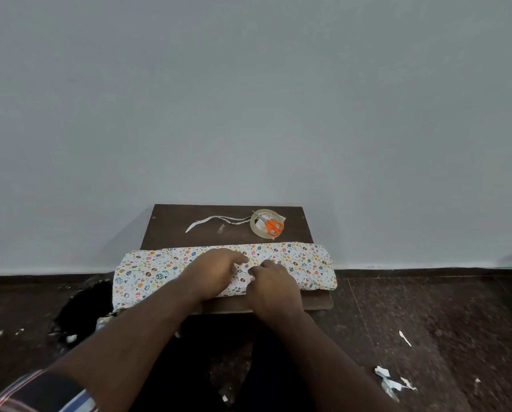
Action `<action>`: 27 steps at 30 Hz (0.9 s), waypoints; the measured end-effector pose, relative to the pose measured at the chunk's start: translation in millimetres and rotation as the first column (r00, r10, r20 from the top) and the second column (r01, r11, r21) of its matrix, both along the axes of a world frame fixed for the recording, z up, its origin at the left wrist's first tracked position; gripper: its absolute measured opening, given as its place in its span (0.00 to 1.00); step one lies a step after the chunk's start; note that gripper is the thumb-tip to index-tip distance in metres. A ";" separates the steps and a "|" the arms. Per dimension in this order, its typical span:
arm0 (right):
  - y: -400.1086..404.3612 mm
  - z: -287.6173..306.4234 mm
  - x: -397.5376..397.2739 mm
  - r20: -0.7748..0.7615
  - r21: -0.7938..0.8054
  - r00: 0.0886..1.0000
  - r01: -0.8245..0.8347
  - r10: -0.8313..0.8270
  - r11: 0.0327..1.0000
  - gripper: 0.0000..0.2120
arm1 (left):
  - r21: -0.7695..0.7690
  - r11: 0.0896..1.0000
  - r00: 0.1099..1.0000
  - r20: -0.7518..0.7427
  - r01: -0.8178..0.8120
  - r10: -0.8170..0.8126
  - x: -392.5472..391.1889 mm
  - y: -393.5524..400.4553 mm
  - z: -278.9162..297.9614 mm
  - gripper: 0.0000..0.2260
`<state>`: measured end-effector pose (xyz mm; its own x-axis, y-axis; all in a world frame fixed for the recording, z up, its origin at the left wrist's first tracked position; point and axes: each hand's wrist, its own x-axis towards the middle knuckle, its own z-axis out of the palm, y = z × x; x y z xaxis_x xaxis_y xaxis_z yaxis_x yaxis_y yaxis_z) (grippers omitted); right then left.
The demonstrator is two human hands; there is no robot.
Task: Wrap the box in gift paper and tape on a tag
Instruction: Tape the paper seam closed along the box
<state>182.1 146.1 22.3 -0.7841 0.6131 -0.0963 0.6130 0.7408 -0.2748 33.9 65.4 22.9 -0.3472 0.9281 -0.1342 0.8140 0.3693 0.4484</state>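
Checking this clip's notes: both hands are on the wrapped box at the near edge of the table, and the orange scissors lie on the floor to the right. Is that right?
Not quite. The head view shows the scissors lying on the tape roll at the far side of the table, not on the floor. The rest holds: the left hand and right hand are on the wrapped box at the near edge.

A small dark wooden table stands against a plain grey wall on dark speckled floor.
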 end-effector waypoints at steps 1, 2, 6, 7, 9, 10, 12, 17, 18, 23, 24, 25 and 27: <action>1.2 -0.9 -2.8 -0.014 -0.014 1.000 0.002 -0.002 1.000 0.18 | 0.024 0.999 0.998 0.049 -0.047 0.045 -3.5 -3.7 -3.1 0.21; 3.4 -1.0 -5.6 -0.031 -0.030 0.999 0.008 -0.008 1.000 0.19 | 0.052 0.993 0.989 0.117 -0.101 0.095 -6.2 -6.7 -5.6 0.20; 28.4 2.3 -20.3 -0.120 -0.059 0.987 0.099 -0.106 0.993 0.18 | 0.126 0.946 0.907 0.346 -0.299 0.241 -15.2 -10.6 -11.5 0.15; 37.6 3.3 -24.8 -0.140 -0.048 0.982 0.125 -0.131 0.991 0.17 | 0.127 0.937 0.891 0.374 -0.324 0.257 -17.4 -10.3 -12.5 0.13; 56.3 6.1 -33.9 -0.155 -0.028 0.974 0.165 -0.167 0.986 0.15 | 0.119 0.923 0.856 0.431 -0.367 0.285 -21.5 -8.3 -12.1 0.12; 66.0 5.9 -39.9 -0.163 -0.027 0.969 0.182 -0.184 0.983 0.16 | 0.107 0.917 0.837 0.458 -0.385 0.298 -24.3 -7.0 -12.7 0.12; 85.7 5.6 -51.8 -0.173 -0.029 0.962 0.210 -0.212 0.977 0.20 | 0.076 0.914 0.806 0.505 -0.399 0.310 -29.3 -4.0 -15.6 0.10; 126.5 -1.4 -81.7 -0.021 0.072 0.990 0.144 -0.143 0.987 0.17 | 0.011 0.896 0.709 0.616 -0.443 0.343 -37.6 2.0 -24.0 0.05; 131.2 -2.9 -86.5 0.023 0.094 0.992 0.121 -0.124 0.988 0.17 | -0.003 0.895 0.694 0.630 -0.446 0.348 -38.3 3.4 -23.5 0.04; 146.9 -18.5 -105.4 0.141 0.100 0.986 0.079 -0.092 0.992 0.15 | -0.061 0.901 0.673 0.643 -0.430 0.365 -42.9 10.7 -15.9 0.01; 148.9 -21.8 -107.5 0.138 0.092 0.986 0.081 -0.093 0.993 0.14 | -0.068 0.903 0.676 0.639 -0.425 0.366 -43.7 11.9 -14.9 0.00; 151.0 -24.7 -109.3 0.127 0.085 0.988 0.083 -0.093 0.993 0.13 | -0.073 0.903 0.679 0.635 -0.423 0.369 -44.5 12.9 -14.7 0.00; 153.6 -27.7 -111.4 0.091 0.065 0.991 0.092 -0.098 0.994 0.13 | -0.076 0.902 0.681 0.630 -0.424 0.373 -45.0 14.0 -15.2 0.00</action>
